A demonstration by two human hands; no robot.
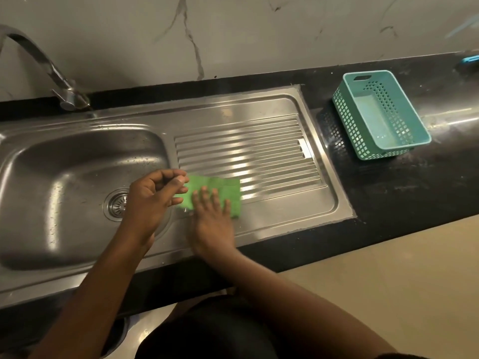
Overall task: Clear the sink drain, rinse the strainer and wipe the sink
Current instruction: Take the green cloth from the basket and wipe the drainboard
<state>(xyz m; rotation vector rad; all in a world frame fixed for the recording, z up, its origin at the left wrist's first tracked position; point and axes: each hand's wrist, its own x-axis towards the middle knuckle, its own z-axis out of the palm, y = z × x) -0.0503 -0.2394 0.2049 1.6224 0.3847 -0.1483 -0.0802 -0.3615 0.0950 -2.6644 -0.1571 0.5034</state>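
A green cloth (225, 189) lies flat on the near left corner of the ribbed steel drainboard (259, 141). My right hand (211, 218) rests palm down on the cloth with fingers spread. My left hand (153, 200) hovers over the right edge of the sink basin (59, 182), fingers loosely curled, its fingertips close to the cloth's left edge; whether it pinches the cloth I cannot tell. The round metal strainer (118, 204) sits in the drain, partly hidden by my left hand.
A curved steel tap (55, 79) stands at the back left of the sink. An empty teal perforated basket (381, 114) sits on the black counter (414, 182) right of the drainboard. A blue object (470, 59) lies at the far right edge. The marble wall runs behind.
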